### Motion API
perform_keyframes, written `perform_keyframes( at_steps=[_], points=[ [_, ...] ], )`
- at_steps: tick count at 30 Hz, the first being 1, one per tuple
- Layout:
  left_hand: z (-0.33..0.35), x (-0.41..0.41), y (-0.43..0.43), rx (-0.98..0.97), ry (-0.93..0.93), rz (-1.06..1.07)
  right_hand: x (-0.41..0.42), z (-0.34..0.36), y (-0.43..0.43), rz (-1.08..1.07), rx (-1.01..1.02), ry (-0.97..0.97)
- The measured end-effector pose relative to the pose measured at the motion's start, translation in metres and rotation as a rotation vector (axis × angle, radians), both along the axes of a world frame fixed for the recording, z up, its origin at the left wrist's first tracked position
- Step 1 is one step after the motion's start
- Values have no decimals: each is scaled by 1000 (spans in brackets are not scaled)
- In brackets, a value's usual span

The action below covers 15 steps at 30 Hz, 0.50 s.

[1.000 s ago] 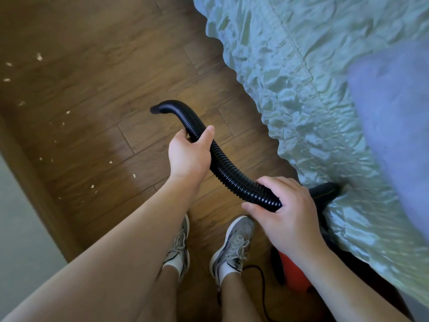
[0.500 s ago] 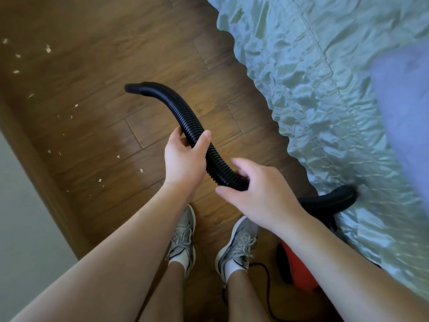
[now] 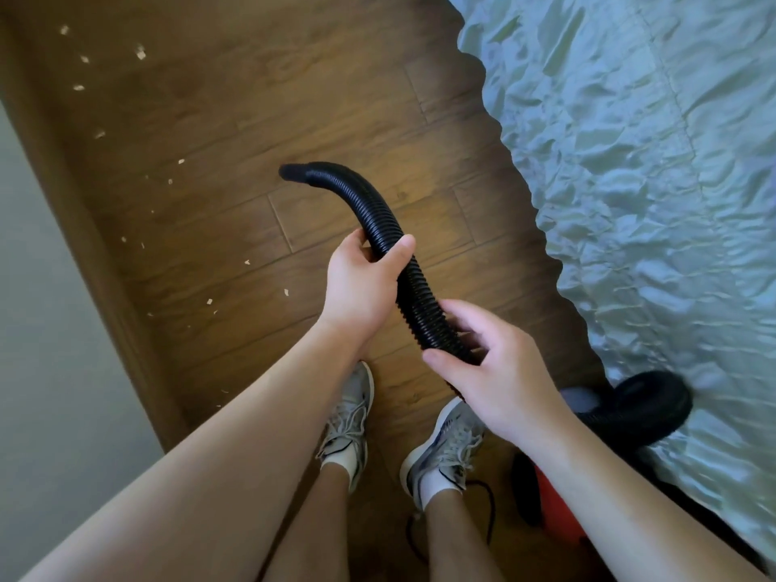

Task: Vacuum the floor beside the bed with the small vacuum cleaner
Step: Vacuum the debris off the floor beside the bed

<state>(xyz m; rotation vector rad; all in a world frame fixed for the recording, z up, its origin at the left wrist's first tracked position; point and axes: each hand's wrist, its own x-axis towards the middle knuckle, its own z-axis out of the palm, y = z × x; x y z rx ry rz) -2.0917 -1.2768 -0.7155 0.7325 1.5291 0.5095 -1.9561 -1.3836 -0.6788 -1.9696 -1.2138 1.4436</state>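
A black ribbed vacuum hose (image 3: pixel 373 207) curves up from the small red vacuum cleaner (image 3: pixel 554 506) at my right foot, its open end (image 3: pixel 294 172) pointing left above the wooden floor (image 3: pixel 235 119). My left hand (image 3: pixel 361 283) grips the hose near its middle, thumb over the top. Lower down the hose my right hand (image 3: pixel 495 371) holds it with fingers curled round it. Pale paper scraps (image 3: pixel 140 53) lie scattered on the floor to the left. The bed (image 3: pixel 651 161), under a shiny pale-green cover, fills the right side.
A brown baseboard (image 3: pixel 84 228) and pale wall (image 3: pixel 38 329) run along the left. My two feet in grey sneakers (image 3: pixel 348 417) stand on the floor between wall and bed. A black power cord (image 3: pixel 489 522) loops by my right shoe. The hose's lower loop (image 3: pixel 646 409) rests against the bed cover.
My right hand slid up the hose from near the vacuum body toward my left hand. The hose end swung left and back while the view shifted.
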Motion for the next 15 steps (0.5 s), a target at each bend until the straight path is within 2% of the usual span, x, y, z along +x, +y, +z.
perform_keyframes(
  at_steps=[4, 9, 15],
  points=[
    [-1, -20, 20, -9, 19, 99, -10, 2, -14, 18, -47, 12],
    [1, -39, 26, 42, 39, 54, -25, 2, -3, 67, -65, -16],
    [0, -53, 15, 72, 27, -3, -58, -3, 55, 111, -2, -15]
  ],
)
